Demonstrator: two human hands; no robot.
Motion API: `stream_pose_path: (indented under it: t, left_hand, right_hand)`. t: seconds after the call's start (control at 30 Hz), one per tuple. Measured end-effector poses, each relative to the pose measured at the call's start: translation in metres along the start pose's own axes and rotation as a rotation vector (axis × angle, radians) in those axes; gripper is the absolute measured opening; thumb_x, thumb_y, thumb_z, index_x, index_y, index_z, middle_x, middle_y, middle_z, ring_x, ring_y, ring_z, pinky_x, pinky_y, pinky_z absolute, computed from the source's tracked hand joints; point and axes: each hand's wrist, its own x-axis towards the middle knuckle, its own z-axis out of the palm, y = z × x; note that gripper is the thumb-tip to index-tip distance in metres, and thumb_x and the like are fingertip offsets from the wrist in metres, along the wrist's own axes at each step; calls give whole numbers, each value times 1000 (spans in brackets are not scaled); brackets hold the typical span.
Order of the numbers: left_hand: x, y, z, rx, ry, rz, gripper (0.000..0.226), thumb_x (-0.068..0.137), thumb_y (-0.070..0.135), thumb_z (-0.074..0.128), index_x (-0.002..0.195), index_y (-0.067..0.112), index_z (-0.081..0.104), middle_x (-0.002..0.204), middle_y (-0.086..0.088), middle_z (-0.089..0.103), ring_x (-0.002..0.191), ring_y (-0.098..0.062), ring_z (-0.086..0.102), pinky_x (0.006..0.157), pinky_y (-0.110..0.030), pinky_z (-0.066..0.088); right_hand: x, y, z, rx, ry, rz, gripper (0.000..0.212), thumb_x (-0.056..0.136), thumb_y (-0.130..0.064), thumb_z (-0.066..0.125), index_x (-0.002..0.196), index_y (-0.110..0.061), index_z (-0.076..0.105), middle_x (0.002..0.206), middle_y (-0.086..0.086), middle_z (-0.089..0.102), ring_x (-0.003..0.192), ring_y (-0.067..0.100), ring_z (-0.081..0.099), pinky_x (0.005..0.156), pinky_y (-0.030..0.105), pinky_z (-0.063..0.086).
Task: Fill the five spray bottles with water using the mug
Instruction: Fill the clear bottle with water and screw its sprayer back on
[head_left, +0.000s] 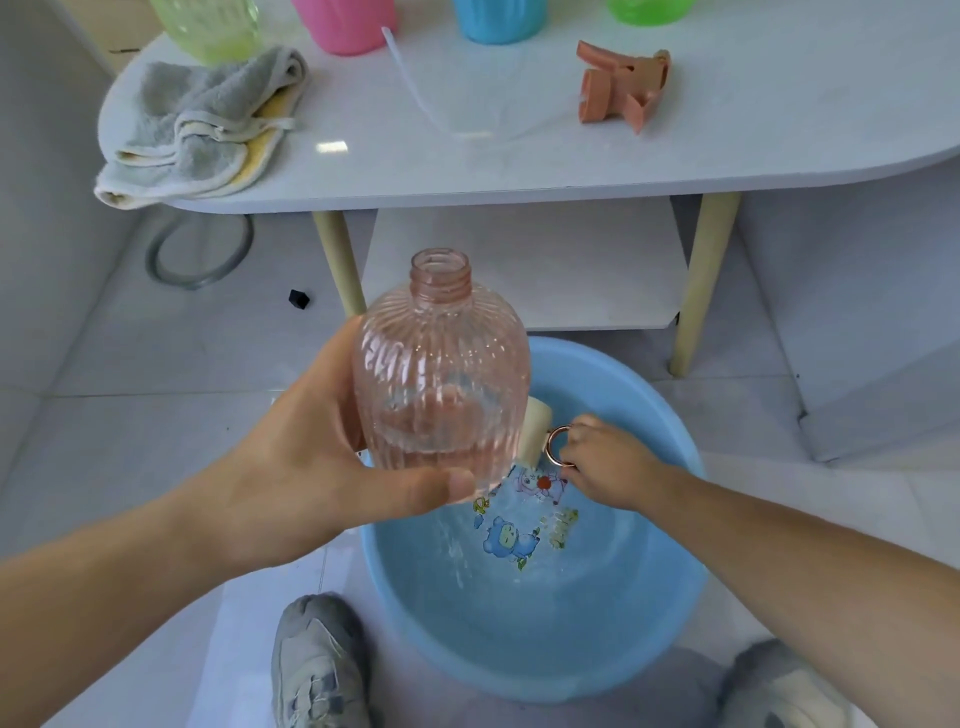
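L hand (311, 462) wrapped round open pink bottle (441, 384), some water in it. R hand (610, 462) pinching mug (535, 434) handle over blue tub (649, 545).

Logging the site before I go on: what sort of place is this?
Probably a home washroom or utility corner: a pale tiled floor, a blue plastic basin of water standing on it, and a white table with a grey towel on top.

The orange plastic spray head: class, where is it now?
Head view, upper right: the orange plastic spray head lies on the white table, right of the clear curved tube.
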Motion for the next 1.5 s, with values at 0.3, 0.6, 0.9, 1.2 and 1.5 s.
stream_pose_path:
  t: [0.3,0.6,0.9,1.2,1.5]
  left_hand:
    - [-3,0,-3,-32,22,-15,93,57,18,92,139,31,51,123,2,75,113,-18,74,87,-22,59]
    - [-3,-2,-4,-7,25,-27,97,60,7,94,143,25,48,125,1,73,116,-18,73,88,-23,59]
    - [-6,4,-6,-23,37,-22,92,61,6,90,141,24,49,123,-1,74,113,-18,74,90,-25,60]
    - [-17,22,-13,-97,62,29,90,65,4,89,143,21,46,124,-8,73,112,-25,75,93,-37,62]
    - [-31,48,-14,-161,75,133,85,67,7,88,141,18,47,125,-9,72,114,-23,73,86,-33,62]
  right_hand:
    - [5,-5,0,-43,-7,-5,37,100,-44,48,110,-16,69,108,4,64,119,24,46,94,34,44]
    - [-3,-8,4,5,12,-29,45,92,-58,53,103,-18,71,99,1,62,111,19,47,88,32,46]
    - [-14,-43,-10,719,5,278,39,96,-34,60,75,-4,70,56,-6,55,53,7,51,50,15,39]
    - [-61,-62,-99,1305,-48,255,29,100,-19,57,76,-2,61,90,17,76,100,32,71,97,39,55]
    - [-137,-87,-233,1275,366,209,39,102,-15,51,66,-10,67,76,8,74,89,23,72,72,18,56]
